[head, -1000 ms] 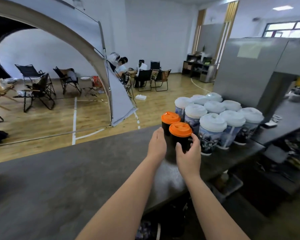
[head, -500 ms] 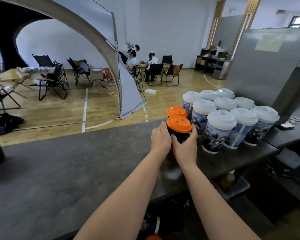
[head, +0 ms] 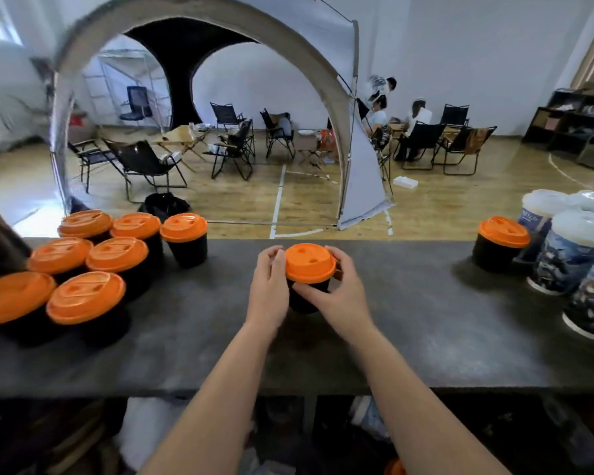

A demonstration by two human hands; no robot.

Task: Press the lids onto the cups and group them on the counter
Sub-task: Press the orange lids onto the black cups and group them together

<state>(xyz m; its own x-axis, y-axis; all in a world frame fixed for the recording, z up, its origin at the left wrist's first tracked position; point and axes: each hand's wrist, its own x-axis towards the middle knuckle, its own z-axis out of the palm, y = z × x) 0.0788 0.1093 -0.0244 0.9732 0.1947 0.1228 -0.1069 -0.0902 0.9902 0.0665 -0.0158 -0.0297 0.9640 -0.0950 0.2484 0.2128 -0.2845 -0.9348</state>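
Note:
A black cup with an orange lid (head: 310, 265) is over the middle of the dark counter (head: 426, 337), held between both hands. My left hand (head: 267, 289) wraps its left side and my right hand (head: 336, 293) grips its right side and front. I cannot tell whether the cup touches the counter. Several black cups with orange lids (head: 93, 265) stand grouped at the left end. One more orange-lidded black cup (head: 499, 243) stands alone at the right, next to the white-lidded cups.
Several taller printed cups with white lids (head: 573, 248) crowd the counter's right end. Beyond the counter's far edge lie a wooden floor, a tent arch (head: 199, 15), folding chairs and seated people. Shelves with clutter lie under the counter.
Both hands have carried the orange-lidded cup leftward, away from the white-lidded cups toward the counter's middle. The view swung left, bringing the group of orange-lidded cups into sight.

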